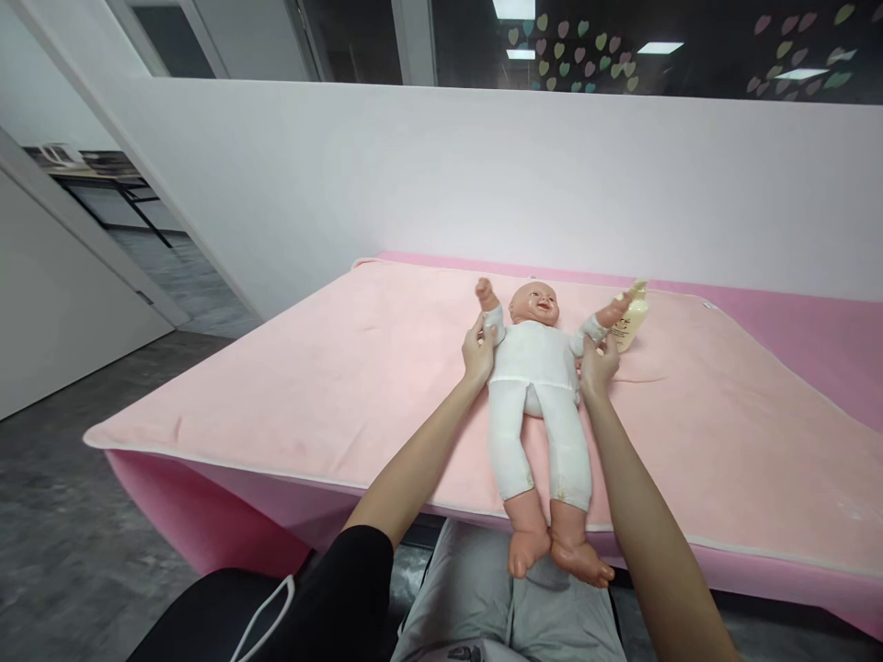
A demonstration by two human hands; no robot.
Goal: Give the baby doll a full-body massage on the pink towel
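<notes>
Left hand, right hand, half-curled around 2 doll arms

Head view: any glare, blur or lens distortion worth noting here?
Head view, top: bright light panels glare in the dark glass; head view, left: the door leans steeply, likely wide-lens distortion; head view, centre: the doll, left hand and right hand look fairly sharp and evenly lit, but print on the bottle is too small to read.

Black sleeve — grey trousers
</notes>
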